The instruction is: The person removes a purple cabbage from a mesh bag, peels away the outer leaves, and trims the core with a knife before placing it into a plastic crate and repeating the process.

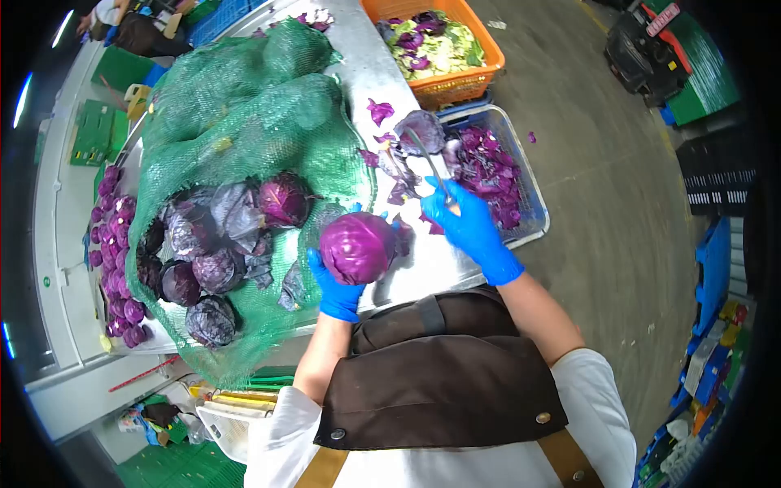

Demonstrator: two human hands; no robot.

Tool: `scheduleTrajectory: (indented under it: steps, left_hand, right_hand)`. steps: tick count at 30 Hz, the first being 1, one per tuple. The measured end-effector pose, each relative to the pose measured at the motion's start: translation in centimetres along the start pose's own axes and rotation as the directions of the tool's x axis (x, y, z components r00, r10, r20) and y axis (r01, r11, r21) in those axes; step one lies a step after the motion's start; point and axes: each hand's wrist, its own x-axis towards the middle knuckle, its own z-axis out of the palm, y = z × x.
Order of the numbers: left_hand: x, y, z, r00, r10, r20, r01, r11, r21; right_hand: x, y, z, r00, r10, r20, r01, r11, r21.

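Note:
My left hand [332, 286], in a blue glove, is closed around the underside of a smooth, shiny red cabbage [356, 247] above the near edge of the metal table [370, 61]. In my gloved right hand [466, 221] is a knife [429, 152] with a thin, curved blade pointing away from me. Beyond the blade tip lies a loose, dull purple outer leaf [421, 130], with torn leaf scraps around it. To the left, a green mesh sack [236, 122] spills several untrimmed cabbages [218, 268] with dark, wilted leaves.
A blue-grey crate [533, 191] of purple leaf scraps stands at the table's right edge. Behind it is an orange crate [455, 80] with pale and purple trimmings. Trimmed cabbages [118, 244] line the far left. Another person [138, 28] is at the upper left.

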Motion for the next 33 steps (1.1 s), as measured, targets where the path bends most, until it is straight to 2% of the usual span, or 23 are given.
scheduleTrajectory:
  steps: [1, 2, 5, 7, 9, 11, 12, 13, 15, 18, 20, 22, 24, 25, 27, 28, 31, 33]
  left_hand:
    - [0.5, -0.6, 1.8, 0.999, -0.030, -0.014, 0.027, 0.984, -0.176]
    - [0.3, -1.2, 3.7, 0.990, -0.086, 0.116, 0.118, 0.944, -0.309]
    - [0.6, -1.4, 2.9, 0.932, -0.099, 0.349, 0.282, 0.802, -0.527]
    - [0.1, -0.9, 2.7, 0.939, -0.082, 0.333, 0.283, 0.732, -0.619]
    - [-0.6, 0.0, 1.4, 0.942, -0.050, 0.333, 0.280, 0.667, -0.690]
    - [-1.8, 1.7, 1.3, 0.965, -0.042, 0.261, 0.221, 0.670, -0.709]
    - [-2.4, 2.8, 1.0, 0.974, -0.032, 0.223, 0.184, 0.686, -0.704]
    - [-3.1, 3.9, 0.5, 0.983, -0.003, 0.182, 0.129, 0.718, -0.684]
    - [-4.7, 6.8, -0.8, 0.992, 0.075, 0.099, 0.002, 0.789, -0.614]
    - [-8.8, 13.6, -2.4, 0.968, 0.250, -0.008, -0.227, 0.863, -0.452]
    - [-12.5, 19.3, -4.2, 0.906, 0.423, -0.028, -0.406, 0.846, -0.347]
    - [-16.6, 25.2, -6.2, 0.807, 0.583, -0.095, -0.580, 0.751, -0.316]
    - [-20.1, 29.1, -8.2, 0.714, 0.682, -0.160, -0.689, 0.641, -0.340]
    - [-21.5, 30.7, -9.1, 0.687, 0.710, -0.156, -0.708, 0.605, -0.365]
    - [-22.4, 31.5, -10.0, 0.688, 0.717, -0.111, -0.680, 0.584, -0.442]
    - [-22.1, 31.4, -10.0, 0.696, 0.713, -0.082, -0.657, 0.587, -0.473]
    - [-20.3, 30.4, -9.6, 0.712, 0.703, 0.005, -0.594, 0.606, -0.530]
    - [-19.4, 30.6, -10.4, 0.738, 0.672, 0.065, -0.494, 0.603, -0.627]
  right_hand:
    - [-0.4, 0.0, 0.5, 0.992, 0.088, 0.089, -0.098, 0.989, 0.113]
    - [-0.8, 0.0, 1.0, 0.969, 0.175, 0.177, -0.210, 0.955, 0.207]
    - [-1.1, 2.2, 2.0, 0.896, 0.373, 0.242, -0.417, 0.894, 0.165]
    - [-1.1, 4.6, 3.1, 0.833, 0.389, 0.394, -0.509, 0.818, 0.269]
    - [-0.1, 9.1, 3.8, 0.845, 0.425, 0.323, -0.509, 0.824, 0.249]
    - [1.8, 13.4, 3.1, 0.904, 0.426, 0.023, -0.390, 0.801, 0.454]
    - [2.7, 14.4, 2.0, 0.924, 0.371, -0.090, -0.271, 0.805, 0.528]
    - [3.4, 13.6, 2.0, 0.924, 0.321, -0.207, -0.147, 0.798, 0.585]
    - [3.9, 9.8, 1.9, 0.889, 0.341, -0.305, -0.137, 0.834, 0.534]
    - [3.3, 8.9, 2.7, 0.924, 0.340, -0.174, -0.278, 0.911, 0.304]
    - [2.1, 11.7, 3.6, 0.943, 0.297, -0.148, -0.262, 0.940, 0.216]
    - [0.5, 12.4, 4.3, 0.950, 0.274, -0.152, -0.253, 0.957, 0.145]
    - [-0.3, 12.0, 4.7, 0.952, 0.246, -0.182, -0.223, 0.965, 0.134]
    - [-0.3, 12.6, 4.8, 0.954, 0.223, -0.202, -0.193, 0.969, 0.154]
    - [-0.1, 13.6, 4.7, 0.958, 0.171, -0.232, -0.166, 0.985, 0.043]
    - [-0.1, 13.5, 4.9, 0.959, 0.156, -0.237, -0.146, 0.988, 0.059]
    - [-0.4, 13.1, 4.6, 0.957, 0.175, -0.232, -0.167, 0.984, 0.054]
    - [-0.3, 12.9, 4.7, 0.950, 0.187, -0.250, -0.174, 0.982, 0.073]
